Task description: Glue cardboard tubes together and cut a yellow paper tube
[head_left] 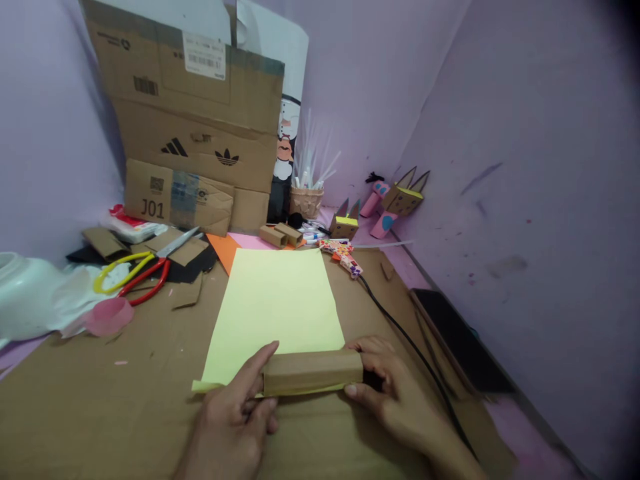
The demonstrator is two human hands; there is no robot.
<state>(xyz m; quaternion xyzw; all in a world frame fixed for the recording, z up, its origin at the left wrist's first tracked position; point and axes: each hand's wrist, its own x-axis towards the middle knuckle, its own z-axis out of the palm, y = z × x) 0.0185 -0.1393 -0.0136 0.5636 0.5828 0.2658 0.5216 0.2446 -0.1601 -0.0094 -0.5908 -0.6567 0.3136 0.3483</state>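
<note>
A long brown cardboard box piece (pixel 310 371) lies across the near edge of a pale yellow paper sheet (pixel 275 303) on a cardboard work surface (pixel 125 400). My left hand (pixel 235 413) grips the piece's left end, thumb stretched along its top. At the right end, my right hand (pixel 395 393) closes its fingers around the piece. Both hands hold it flat on the paper.
Red and yellow scissors (pixel 145 270), a pink lid (pixel 107 317) and white plastic (pixel 30 293) lie left. Cardboard boxes (pixel 195 133) stand behind. A patterned glue gun (pixel 343 255) with black cord (pixel 400 327), a black slab (pixel 457 340), cardboard figures (pixel 403 197) and a stick-filled cup (pixel 306 200) are right.
</note>
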